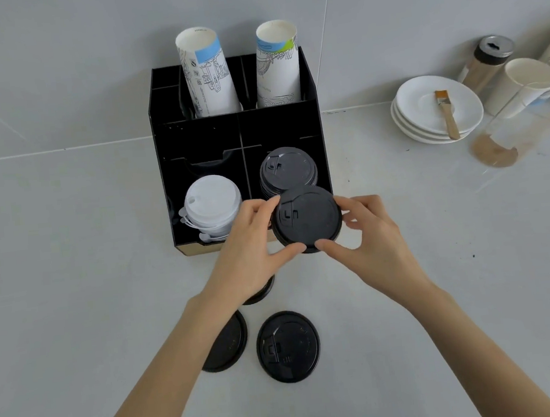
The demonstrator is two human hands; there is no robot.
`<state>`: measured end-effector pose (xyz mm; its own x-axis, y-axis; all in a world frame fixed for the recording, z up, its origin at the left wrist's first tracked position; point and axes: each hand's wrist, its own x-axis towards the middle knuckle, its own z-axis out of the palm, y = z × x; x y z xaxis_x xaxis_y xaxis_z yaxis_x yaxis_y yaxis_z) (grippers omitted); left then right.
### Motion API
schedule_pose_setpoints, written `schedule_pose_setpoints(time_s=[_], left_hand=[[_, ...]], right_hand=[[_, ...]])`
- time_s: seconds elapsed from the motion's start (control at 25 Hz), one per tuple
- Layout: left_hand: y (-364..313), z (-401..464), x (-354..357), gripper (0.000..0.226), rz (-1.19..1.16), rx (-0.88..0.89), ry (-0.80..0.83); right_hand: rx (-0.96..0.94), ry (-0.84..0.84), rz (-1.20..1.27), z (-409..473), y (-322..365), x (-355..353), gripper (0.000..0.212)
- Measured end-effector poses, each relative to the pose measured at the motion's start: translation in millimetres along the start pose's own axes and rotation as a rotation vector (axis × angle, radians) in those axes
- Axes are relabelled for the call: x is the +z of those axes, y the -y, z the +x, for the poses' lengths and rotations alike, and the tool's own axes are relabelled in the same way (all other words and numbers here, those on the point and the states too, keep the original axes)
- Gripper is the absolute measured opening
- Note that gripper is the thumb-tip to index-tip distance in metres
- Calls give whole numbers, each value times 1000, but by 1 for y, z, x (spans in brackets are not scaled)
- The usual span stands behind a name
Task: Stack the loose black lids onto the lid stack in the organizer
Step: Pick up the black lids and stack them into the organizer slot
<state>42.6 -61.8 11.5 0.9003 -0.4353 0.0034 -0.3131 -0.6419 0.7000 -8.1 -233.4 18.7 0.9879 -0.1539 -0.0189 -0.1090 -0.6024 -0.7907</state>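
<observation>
Obs.: you hold one black lid between both hands, just in front of the organizer and over its front right edge. Left hand is clamped on the lid's left rim, thumb at the near edge and fingers on the far edge; right hand is clamped on the right rim the same way. Target is the lid stack in the organizer's front right compartment, directly behind the held lid and apart from it. White lids fill the front left compartment; two paper-cup sleeves stand in the rear row. On the counter in front of the organizer, loose black lids remain: one in full view, one partly under your left forearm, and a third mostly hidden under your left wrist. Handling, judged: thin moulded plastic, very light, rim fairly stiff but the dome likely flexes if squeezed; smooth surface, so a pinch at the rim at opposite points is safer than pressing on the top. Seating likely needs the lid level and centred over the stack so the rims nest; a tilted placement could jam or slide off. Progress: mid-task, several lids left.
</observation>
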Motion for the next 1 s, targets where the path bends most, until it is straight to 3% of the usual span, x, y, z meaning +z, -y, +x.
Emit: schedule_pose_setpoints(time_s=[0.6, 1.0], left_hand=[[23, 73, -16, 64, 17, -37, -47], [37, 80, -6, 64, 19, -66, -30]], right_hand=[[76, -35, -10, 81, 8, 16, 63], [85, -21, -60, 91, 2, 25, 63]])
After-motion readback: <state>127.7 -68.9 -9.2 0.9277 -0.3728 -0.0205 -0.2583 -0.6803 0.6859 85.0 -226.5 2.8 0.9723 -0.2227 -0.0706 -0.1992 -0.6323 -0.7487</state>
